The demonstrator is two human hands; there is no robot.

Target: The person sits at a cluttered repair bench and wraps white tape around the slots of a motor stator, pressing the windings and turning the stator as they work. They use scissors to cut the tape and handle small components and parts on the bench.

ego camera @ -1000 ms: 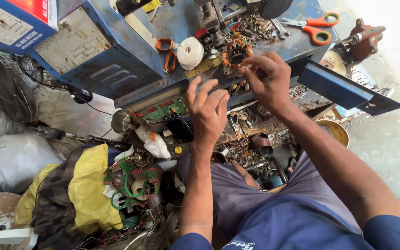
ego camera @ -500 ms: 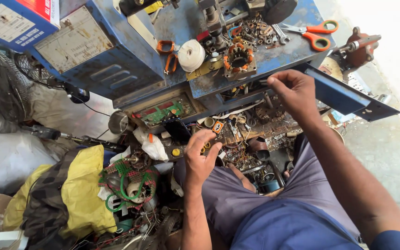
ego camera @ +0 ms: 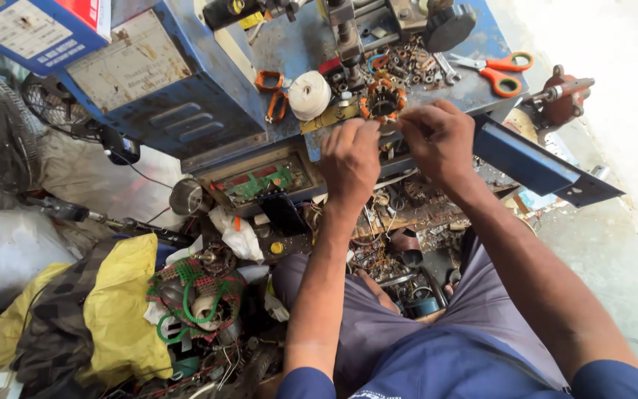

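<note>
Both hands, left hand (ego camera: pixel 350 159) and right hand (ego camera: pixel 437 139), pinch closed at the motor stator (ego camera: pixel 382 100) on the blue counter (ego camera: pixel 297 44), left of orange scissors (ego camera: pixel 498 70).

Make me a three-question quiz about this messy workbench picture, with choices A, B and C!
1. Where are the scissors? A under the bench; B on the blue bench top, right of the round coil part; C in a hand.
2. What colour are the scissor handles? A orange; B green; C black.
3. What are both hands doing? A resting on knees; B holding scissors; C reaching to the coil part.

Answers: 1 B, they lie on the top. 2 A, the loops are orange. 3 C, the left hand and right hand meet at it.
</note>
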